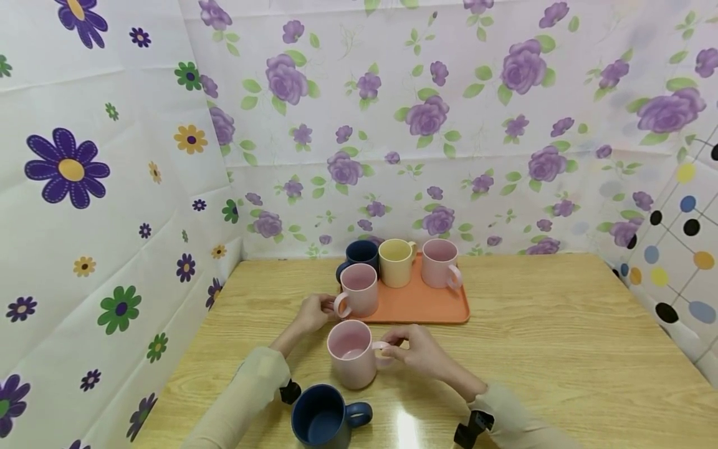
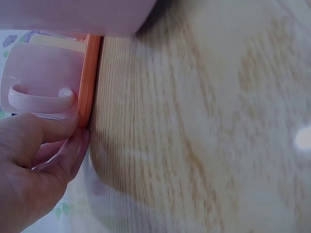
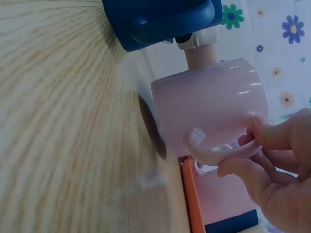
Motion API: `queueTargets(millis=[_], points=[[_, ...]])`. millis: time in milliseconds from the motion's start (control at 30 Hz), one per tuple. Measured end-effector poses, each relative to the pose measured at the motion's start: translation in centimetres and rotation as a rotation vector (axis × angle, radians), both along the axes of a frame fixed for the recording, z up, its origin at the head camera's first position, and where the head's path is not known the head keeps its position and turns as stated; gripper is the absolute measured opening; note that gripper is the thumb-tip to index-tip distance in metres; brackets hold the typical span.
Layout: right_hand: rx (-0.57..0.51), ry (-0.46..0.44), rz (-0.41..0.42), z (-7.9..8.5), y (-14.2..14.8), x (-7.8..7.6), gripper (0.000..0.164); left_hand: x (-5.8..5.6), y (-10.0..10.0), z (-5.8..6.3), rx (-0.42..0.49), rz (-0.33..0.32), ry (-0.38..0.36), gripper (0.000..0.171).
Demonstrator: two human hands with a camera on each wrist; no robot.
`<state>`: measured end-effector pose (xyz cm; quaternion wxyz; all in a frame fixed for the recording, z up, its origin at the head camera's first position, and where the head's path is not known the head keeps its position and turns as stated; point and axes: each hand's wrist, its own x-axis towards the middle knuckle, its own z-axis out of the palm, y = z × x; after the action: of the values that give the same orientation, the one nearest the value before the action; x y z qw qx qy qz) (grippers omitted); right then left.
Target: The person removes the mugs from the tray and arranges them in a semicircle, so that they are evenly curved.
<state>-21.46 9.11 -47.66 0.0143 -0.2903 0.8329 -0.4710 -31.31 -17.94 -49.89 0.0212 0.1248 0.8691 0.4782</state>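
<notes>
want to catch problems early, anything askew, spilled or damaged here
Nothing stands out: no spill or damage shows. The mugs on the orange tray stand upright, as does the blue mug nearest the person; the pink mug that the right hand grips shows no chips.

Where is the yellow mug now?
In the head view, the yellow mug stands on the tray, between a blue mug on its left and a pink mug on its right.

Long cream sleeves (image 1: 238, 399), softly bunched cuffs (image 1: 272, 366); small black blocky device (image 1: 290, 392) by each cuff; bare fingers (image 3: 279, 137).
</notes>
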Motion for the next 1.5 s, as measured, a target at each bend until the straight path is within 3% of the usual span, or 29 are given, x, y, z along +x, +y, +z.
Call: queueTargets(millis=[400,600,633,733,833,867,900,1100,1367,1500], points=[[-0.017,-0.034,0.04,-0.9,-0.8,0.5,0.005,0.1,0.2,0.1,-0.018,0.013,0.006,0.034],[-0.025,-0.075,0.05,-1.0,-0.9,0.7,0.004,-0.3,-0.3,-0.3,0.03,-0.042,0.022,0.035],[-0.028,-0.081,0.05,-1.0,-0.9,0.7,0.004,-1.0,-0.8,-1.2,0.057,-0.079,0.056,0.034],[-0.032,-0.105,0.045,-1.2,-0.9,0.7,0.005,-1.2,-1.0,-1.5,0.065,-0.101,0.075,0.033],[-0.033,-0.13,0.047,-1.2,-0.8,0.7,0.007,-1.0,-0.9,-1.3,0.063,-0.08,0.05,0.035],[-0.033,-0.138,0.049,-1.1,-0.8,0.7,0.007,-0.3,-0.4,-0.4,0.042,-0.041,0.014,0.036],[-0.036,-0.145,0.052,-1.1,-0.7,0.7,0.008,-0.2,-0.3,-0.3,0.034,-0.023,0.004,0.036],[-0.051,-0.164,0.094,-1.1,-0.5,0.6,0.01,0.3,0.3,0.1,-0.011,0.04,-0.001,0.035],[-0.021,-0.242,0.18,-0.6,0.0,0.1,0.013,0.2,0.3,0.2,-0.005,0.025,-0.005,0.036],[-0.043,-0.345,0.243,-0.5,0.4,-0.3,0.018,0.3,0.4,0.3,-0.006,0.027,-0.01,0.037]])
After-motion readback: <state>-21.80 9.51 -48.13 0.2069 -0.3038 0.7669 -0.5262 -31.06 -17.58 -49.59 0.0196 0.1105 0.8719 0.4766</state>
